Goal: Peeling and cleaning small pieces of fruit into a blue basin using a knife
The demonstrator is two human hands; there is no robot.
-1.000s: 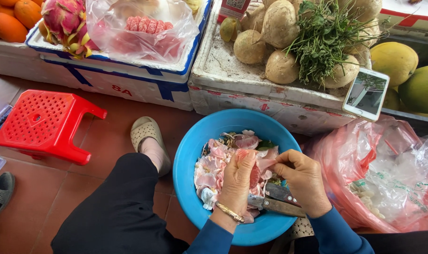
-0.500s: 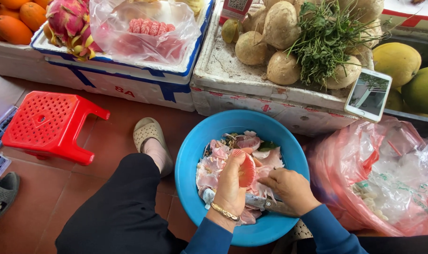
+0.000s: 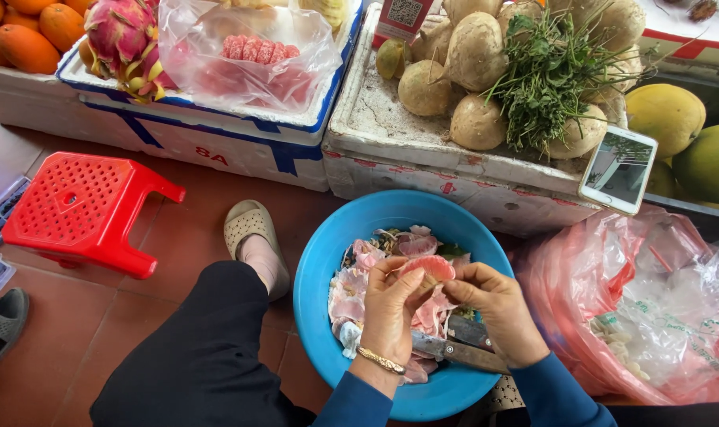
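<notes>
A pink pomelo segment point(image 3: 425, 267) is held over a blue plastic basin point(image 3: 321, 269) by both hands. My left hand point(image 3: 387, 308), with a gold bracelet at the wrist, cups the segment from below. Fingers of my right hand point(image 3: 495, 310) pinch the segment's right edge. A knife point(image 3: 458, 353) lies across the basin beneath my wrists. The basin holds several pink peel and membrane scraps point(image 3: 361, 277).
A red plastic stool point(image 3: 87, 209) stands left. White foam boxes point(image 3: 217, 138) hold dragon fruit point(image 3: 121, 33), bagged peeled segments point(image 3: 253, 51), brown round fruits point(image 3: 474, 59) and herbs. A phone point(image 3: 619, 170) leans on a box. Pink plastic bags point(image 3: 636, 316) lie right. My sandalled foot point(image 3: 253, 237) rests on floor tiles.
The segment turned from upright to lying across my left fingers and rose toward the basin's middle. My right hand came up from near the knife and now pinches the segment's edge.
</notes>
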